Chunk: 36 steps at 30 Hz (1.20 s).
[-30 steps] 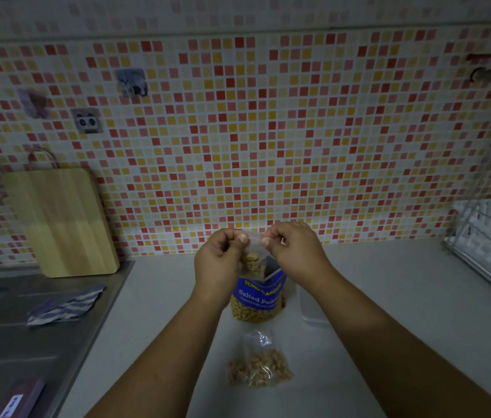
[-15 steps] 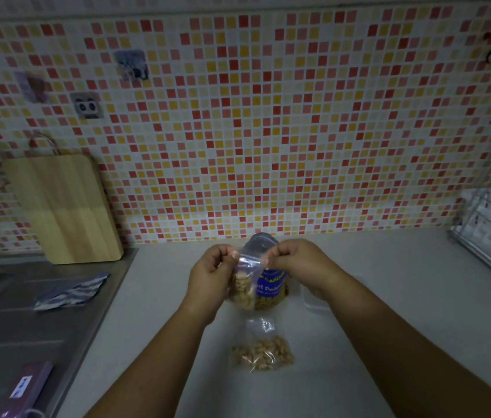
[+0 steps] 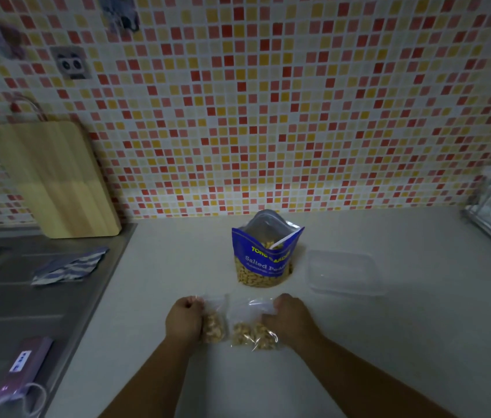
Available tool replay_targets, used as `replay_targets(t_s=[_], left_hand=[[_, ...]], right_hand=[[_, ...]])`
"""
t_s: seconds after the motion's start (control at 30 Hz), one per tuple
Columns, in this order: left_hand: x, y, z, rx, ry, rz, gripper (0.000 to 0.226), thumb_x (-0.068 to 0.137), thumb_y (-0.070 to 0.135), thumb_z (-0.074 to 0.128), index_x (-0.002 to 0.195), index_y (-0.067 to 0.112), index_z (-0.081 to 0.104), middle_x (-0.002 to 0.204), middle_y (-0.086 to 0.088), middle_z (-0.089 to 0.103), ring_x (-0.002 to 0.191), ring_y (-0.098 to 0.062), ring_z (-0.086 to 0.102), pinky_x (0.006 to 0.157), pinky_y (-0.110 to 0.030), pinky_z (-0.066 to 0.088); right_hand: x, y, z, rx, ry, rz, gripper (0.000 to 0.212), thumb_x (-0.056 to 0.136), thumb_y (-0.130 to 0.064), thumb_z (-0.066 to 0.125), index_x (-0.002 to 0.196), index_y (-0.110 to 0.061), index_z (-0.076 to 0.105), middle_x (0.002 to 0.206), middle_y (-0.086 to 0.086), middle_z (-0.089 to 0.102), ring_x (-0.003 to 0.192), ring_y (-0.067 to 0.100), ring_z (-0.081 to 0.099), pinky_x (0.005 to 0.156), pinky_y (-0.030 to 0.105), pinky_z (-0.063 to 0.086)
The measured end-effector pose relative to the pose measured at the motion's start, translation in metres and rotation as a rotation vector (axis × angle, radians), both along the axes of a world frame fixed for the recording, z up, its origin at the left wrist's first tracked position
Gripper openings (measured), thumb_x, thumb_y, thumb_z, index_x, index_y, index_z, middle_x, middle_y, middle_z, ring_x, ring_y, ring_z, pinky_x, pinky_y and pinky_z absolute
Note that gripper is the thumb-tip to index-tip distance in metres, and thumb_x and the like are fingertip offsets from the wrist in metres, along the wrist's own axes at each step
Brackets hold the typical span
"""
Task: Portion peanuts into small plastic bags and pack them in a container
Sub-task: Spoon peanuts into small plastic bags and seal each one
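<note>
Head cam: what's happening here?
A person is portioning peanuts at a kitchen counter. The left hand grips one small filled bag, the right hand holds a second bag beside it, both down on the counter. The blue peanut pouch stands open behind them. The clear container sits to the right, with no bags in it yet.

My left hand (image 3: 184, 320) and right hand (image 3: 292, 322) bare, both forearms bare down to the bottom edge of view. Dim light, finer detail unreadable.
</note>
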<state>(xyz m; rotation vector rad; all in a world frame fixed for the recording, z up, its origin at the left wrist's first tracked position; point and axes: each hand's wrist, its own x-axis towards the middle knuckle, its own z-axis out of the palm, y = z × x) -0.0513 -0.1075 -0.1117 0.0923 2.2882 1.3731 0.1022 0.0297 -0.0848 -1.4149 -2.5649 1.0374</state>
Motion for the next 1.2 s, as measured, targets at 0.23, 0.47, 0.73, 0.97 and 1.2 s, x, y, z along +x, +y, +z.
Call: replay_targets(t_s=[0.23,0.47,0.73,0.97,1.2], left_hand=[[0.017,0.011,0.005,-0.137,0.051,-0.060,0.022,0.092,0.026,0.050,0.087,0.010,0.063,0.086,-0.014,0.068,0.090,-0.033,0.064,0.080,-0.033,0.048],[0.026,0.019,0.019,-0.279,0.164,-0.029,0.025,0.097,0.021,0.042,0.099,0.005,0.061,0.093,-0.017,0.070,0.085,-0.029,0.063,0.063,-0.023,0.039],[0.018,0.013,0.006,-0.352,0.181,-0.066,0.028,0.095,0.021,0.044,0.108,0.003,0.062,0.110,-0.021,0.066,0.107,-0.036,0.058,0.090,-0.035,0.045],[0.019,0.013,0.010,-0.289,0.157,-0.085,0.028,0.090,0.016,0.051,0.115,0.006,0.059,0.114,-0.024,0.061,0.102,-0.039,0.059,0.089,-0.035,0.046],[0.048,0.028,0.043,0.068,0.391,-0.476,0.013,0.086,0.024,0.064,0.098,0.027,0.066,0.095,0.005,0.068,0.088,-0.013,0.062,0.079,-0.023,0.048]], right_hand=[[0.002,0.000,-0.012,0.007,0.034,-0.068,0.050,0.076,-0.039,0.070,0.114,-0.009,0.059,0.118,0.009,0.063,0.112,0.023,0.059,0.093,0.026,0.044],[0.012,0.008,-0.012,-0.147,0.112,-0.244,0.053,0.071,-0.023,0.074,0.117,-0.012,0.053,0.114,0.010,0.064,0.105,0.026,0.062,0.090,0.031,0.051],[0.012,0.010,-0.009,-0.129,0.019,-0.195,0.031,0.092,-0.022,0.048,0.117,-0.011,0.062,0.124,0.008,0.063,0.117,0.023,0.057,0.096,0.026,0.044],[0.010,0.011,0.000,-0.186,0.192,-0.257,0.017,0.084,-0.014,0.054,0.091,-0.018,0.068,0.101,0.008,0.071,0.099,0.026,0.064,0.087,0.029,0.049],[0.018,0.011,0.018,-0.424,0.487,-0.207,0.017,0.077,-0.006,0.064,0.066,-0.019,0.065,0.067,-0.001,0.064,0.064,0.013,0.057,0.066,0.027,0.046]])
